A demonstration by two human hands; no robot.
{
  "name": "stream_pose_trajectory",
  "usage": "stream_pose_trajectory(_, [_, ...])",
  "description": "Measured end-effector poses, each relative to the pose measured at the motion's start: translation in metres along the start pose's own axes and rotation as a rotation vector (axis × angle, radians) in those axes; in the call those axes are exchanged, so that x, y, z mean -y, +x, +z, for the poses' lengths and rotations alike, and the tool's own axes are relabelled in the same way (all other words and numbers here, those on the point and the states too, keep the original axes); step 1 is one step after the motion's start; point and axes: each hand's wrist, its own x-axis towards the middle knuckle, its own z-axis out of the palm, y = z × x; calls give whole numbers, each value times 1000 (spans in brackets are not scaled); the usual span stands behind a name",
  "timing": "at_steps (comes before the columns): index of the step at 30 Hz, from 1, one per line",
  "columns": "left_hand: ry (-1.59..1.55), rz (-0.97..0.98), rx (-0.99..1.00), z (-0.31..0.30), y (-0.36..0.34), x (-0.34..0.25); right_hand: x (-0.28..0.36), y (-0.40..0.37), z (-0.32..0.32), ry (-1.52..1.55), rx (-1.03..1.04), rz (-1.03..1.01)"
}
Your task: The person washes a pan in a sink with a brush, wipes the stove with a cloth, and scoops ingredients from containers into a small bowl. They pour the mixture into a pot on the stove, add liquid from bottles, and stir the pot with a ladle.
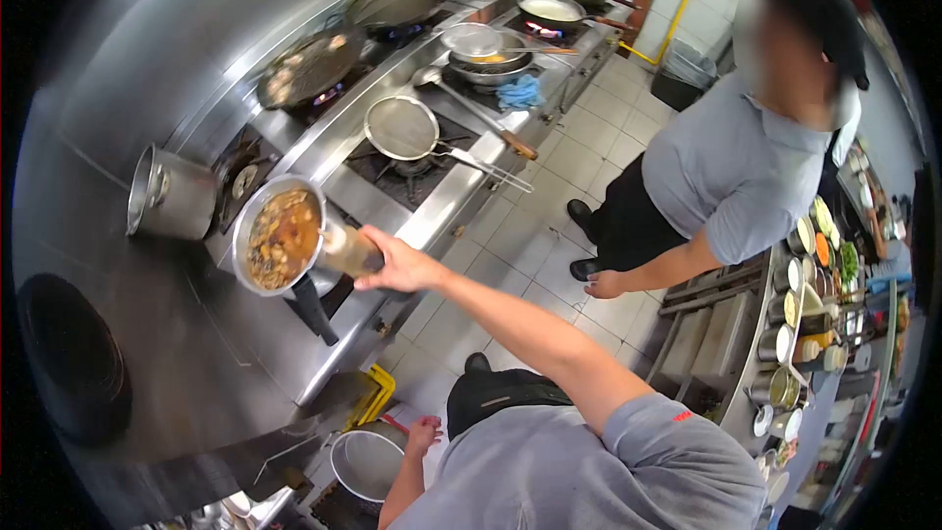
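Note:
My right hand (397,263) is wrapped round a squeeze bottle (349,249) with brownish contents. The bottle lies tipped, its pale nozzle end at the rim of a saucepan (238,253). Inside the pan is a brown sauce with chopped pieces (283,236), and its black handle (312,310) points toward the stove's front edge. Low in the view, my left hand (424,432) hangs near my body with curled fingers, beside a large metal pot (368,459) and a thin red piece. Whatever those fingers hold, if anything, is hidden.
A strainer (401,128) rests over a burner, with a ladle (432,79) behind it. Pans over lit flames (312,67) line the stove. A tall pot (177,194) stands at the back. A co-worker (746,157) stands across the aisle, beside a counter of ingredient containers (785,309).

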Motion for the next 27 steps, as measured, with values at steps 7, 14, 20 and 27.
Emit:
stream_pose_trajectory(7, [279,302,278,75,16,-52,38,-199,-83,-160,-313,10])
stream_pose_trajectory(14, [672,387,658,172,-128,-187,119,-462,-190,-532,-975,246])
stream_pose_trajectory(20, [967,147,489,235,-36,-223,227,-631,-253,-813,-1602,277])
stream_pose_trajectory(27, [1236,407,382,287,-59,-248,318,-763,-367,-1223,-1960,82])
